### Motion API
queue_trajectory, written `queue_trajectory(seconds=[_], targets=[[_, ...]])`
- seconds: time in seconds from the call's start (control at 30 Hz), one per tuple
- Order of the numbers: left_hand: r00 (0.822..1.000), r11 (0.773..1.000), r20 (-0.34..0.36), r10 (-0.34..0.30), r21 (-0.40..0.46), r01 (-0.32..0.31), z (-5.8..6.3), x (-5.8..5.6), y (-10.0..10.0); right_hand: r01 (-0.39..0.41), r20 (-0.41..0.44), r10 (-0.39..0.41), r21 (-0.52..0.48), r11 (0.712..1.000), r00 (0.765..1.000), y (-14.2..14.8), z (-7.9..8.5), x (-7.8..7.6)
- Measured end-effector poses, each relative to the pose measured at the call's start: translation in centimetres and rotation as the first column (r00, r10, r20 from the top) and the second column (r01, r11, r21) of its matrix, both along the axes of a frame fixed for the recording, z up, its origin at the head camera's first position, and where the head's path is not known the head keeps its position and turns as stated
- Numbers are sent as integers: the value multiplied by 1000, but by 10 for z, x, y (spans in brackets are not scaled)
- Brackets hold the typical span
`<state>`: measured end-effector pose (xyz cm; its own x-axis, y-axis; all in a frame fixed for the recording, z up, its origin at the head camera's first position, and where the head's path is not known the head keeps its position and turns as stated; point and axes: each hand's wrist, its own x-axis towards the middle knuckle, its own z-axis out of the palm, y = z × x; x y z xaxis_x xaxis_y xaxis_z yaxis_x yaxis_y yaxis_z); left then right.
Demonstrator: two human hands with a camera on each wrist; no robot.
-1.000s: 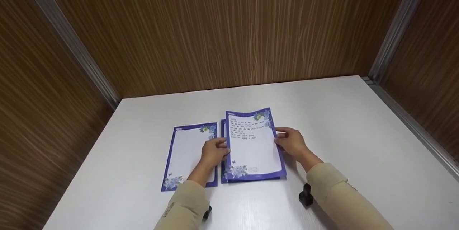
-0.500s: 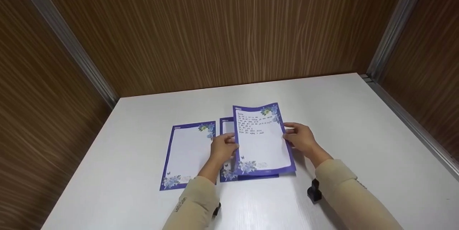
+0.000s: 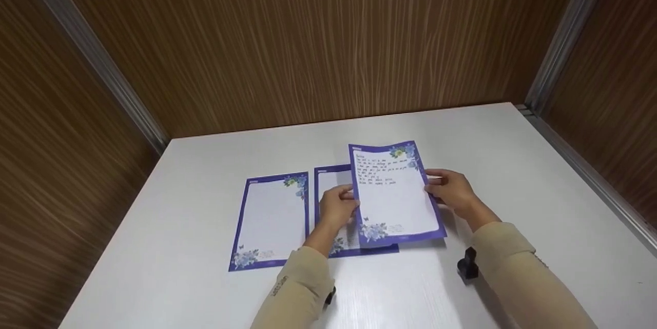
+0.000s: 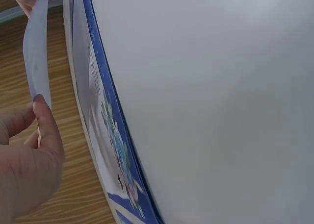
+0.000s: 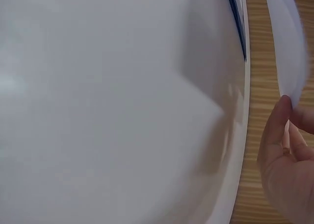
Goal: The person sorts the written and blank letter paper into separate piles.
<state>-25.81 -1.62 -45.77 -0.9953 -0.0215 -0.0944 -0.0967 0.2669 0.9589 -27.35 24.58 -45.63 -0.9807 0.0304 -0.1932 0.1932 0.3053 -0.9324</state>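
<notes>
Both hands hold a purple-bordered sheet of paper [image 3: 395, 206] with handwriting and blue flowers, raised above the table and slightly bowed. The left hand [image 3: 337, 209] pinches its left edge between thumb and fingers, as the left wrist view also shows with the hand [image 4: 34, 160] at the paper's end. At the right edge, the right hand [image 3: 454, 193] pinches it; in the right wrist view that hand [image 5: 289, 160] grips the bent sheet [image 5: 289, 47]. Under the raised sheet lies a similar bordered sheet [image 3: 331, 177], partly covered by it and by the left hand.
Left of these, another purple-bordered sheet [image 3: 274, 221] without visible handwriting lies flat on the white table [image 3: 179, 216]. A black wrist device [image 3: 468, 266] hangs at the right cuff. Wood-grain panels [image 3: 333, 36] wall the table's back and sides.
Both hands have carried the handwritten sheet to the right and a little farther back. More of the sheet beneath and of the left-hand sheet now shows.
</notes>
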Motion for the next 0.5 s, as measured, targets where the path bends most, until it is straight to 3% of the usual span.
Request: queue_trajectory(seconds=[0.5], targets=[[999,1000,-48,-12,-15,11,0,2,40,-27,-4,27,6,1000,1000,44,-3,5]])
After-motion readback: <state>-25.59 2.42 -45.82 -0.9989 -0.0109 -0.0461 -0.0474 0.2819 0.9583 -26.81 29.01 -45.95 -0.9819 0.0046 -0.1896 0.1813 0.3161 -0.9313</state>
